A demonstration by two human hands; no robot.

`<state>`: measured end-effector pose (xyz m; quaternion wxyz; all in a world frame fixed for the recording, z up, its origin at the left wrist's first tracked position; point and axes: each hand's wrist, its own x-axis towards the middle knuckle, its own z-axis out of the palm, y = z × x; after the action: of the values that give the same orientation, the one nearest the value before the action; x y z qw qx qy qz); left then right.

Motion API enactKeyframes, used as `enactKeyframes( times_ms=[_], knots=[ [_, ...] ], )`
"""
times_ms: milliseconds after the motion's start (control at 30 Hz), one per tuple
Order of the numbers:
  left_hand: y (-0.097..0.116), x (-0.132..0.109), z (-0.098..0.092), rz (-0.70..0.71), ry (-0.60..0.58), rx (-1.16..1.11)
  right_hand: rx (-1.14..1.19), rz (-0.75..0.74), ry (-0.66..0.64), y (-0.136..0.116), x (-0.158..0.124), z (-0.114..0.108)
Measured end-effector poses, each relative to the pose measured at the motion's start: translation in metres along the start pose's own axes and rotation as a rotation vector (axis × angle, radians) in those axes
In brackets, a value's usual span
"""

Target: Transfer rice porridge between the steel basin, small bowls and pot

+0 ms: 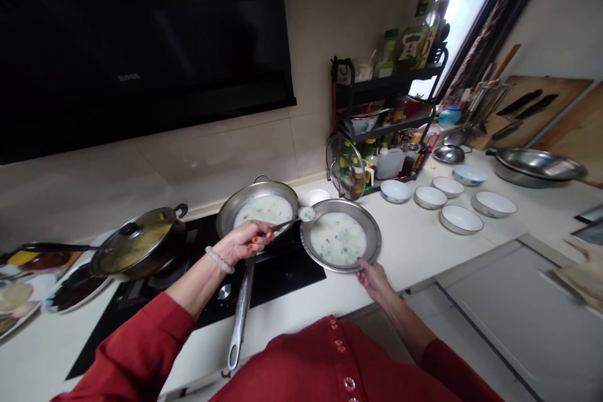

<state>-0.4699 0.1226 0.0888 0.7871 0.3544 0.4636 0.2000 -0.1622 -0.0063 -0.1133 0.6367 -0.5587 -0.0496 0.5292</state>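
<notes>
My left hand [248,240] is wrapped round the handle of a metal ladle [306,214]. The ladle's bowl, with pale liquid in it, hangs over the gap between a wok and a steel basin. Whitish soup with green bits fills much of the basin [375,226]. At the basin's near right rim, my right hand [375,279] grips the edge with thumb on top. More of the same soup lies in the steel wok [226,210] on the hob, its long handle pointing toward me. Behind the basin is a small white bowl [316,196], partly hidden.
A lidded pan [136,245] stands on the hob's left side, beside a plate of dark food [80,289]. Several white bowls [460,220] are spread on the right counter. A black spice rack [386,85] and a glass lid [346,166] stand behind. Overhead juts a black range hood [151,44].
</notes>
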Motion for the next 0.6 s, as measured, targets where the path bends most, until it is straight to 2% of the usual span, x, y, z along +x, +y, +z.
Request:
enactKeyframes(
  times_ms=[100,200,300,367,433,500,600],
  knots=[
    [-0.015,0.015,0.02,-0.034,0.029,0.185,0.008,-0.001,-0.002,0.0,0.0,0.0],
    [-0.033,0.028,0.035,0.049,0.096,0.518,0.009,0.002,-0.005,-0.001,-0.001,0.001],
    [-0.05,0.034,0.041,0.343,0.101,0.947,0.008,0.004,-0.006,-0.001,-0.002,0.001],
    [-0.058,0.033,0.041,0.547,0.107,1.09,0.011,0.003,-0.003,-0.002,-0.002,0.001],
    [-0.062,0.03,0.04,0.651,0.109,1.076,0.012,0.004,0.001,-0.001,-0.002,0.001],
    [-0.059,0.024,0.039,0.684,0.112,0.984,0.012,0.005,0.002,-0.001,-0.001,0.0],
    [-0.045,0.014,0.033,0.624,0.125,0.817,0.01,0.001,-0.003,0.0,0.001,0.0]
  ],
)
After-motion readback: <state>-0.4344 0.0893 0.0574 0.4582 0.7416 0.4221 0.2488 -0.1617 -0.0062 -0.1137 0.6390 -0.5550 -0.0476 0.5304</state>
